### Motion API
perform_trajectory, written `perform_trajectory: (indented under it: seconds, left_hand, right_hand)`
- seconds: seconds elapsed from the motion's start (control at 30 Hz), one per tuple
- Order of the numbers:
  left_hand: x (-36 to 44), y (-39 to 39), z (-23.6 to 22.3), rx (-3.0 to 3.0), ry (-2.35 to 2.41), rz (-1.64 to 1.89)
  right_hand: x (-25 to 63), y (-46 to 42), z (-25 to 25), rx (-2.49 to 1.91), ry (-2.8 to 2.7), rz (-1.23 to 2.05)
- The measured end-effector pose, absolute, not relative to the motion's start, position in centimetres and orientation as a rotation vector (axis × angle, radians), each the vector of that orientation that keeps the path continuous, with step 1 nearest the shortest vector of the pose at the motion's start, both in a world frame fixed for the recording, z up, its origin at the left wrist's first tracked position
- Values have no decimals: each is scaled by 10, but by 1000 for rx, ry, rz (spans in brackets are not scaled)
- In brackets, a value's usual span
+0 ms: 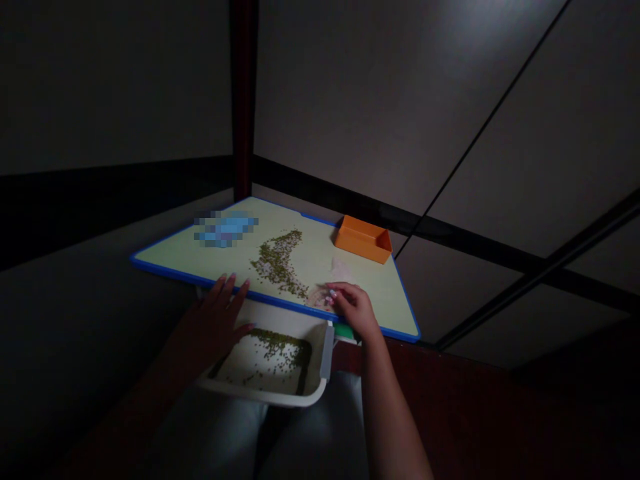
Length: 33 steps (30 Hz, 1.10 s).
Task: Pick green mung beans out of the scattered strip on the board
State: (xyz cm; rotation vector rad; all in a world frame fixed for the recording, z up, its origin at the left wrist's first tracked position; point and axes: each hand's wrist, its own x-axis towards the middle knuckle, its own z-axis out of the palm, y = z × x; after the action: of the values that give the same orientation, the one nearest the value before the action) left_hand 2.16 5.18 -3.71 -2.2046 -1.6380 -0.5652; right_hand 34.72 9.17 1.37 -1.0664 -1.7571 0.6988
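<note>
A strip of green seeds (278, 263) runs diagonally across the blue-edged board (170, 257), its near end just beside the right hand (354, 310), narrowly pinched; the left hand (220, 320) spreads wide at the board's edge above a white tray (265, 398).

Cutting board (170, 253): matt pale-green plastic, blue plastic edging. Orange tray (363, 240): smooth plastic. White tray (260, 398): smooth plastic.
</note>
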Motion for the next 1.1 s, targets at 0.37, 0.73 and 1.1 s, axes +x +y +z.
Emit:
perform_trajectory:
  seconds: [0.37,0.73,1.1]
  left_hand:
    - [23,50,-34,-2210,-1651,-556]
    - [22,51,-37,-2204,-1646,-563]
    - [21,54,-39,-2199,-1627,-572]
  right_hand:
    - [343,92,20,-993,-1713,783]
    - [343,90,20,-979,-1752,822]
    - [343,93,17,-972,-1752,848]
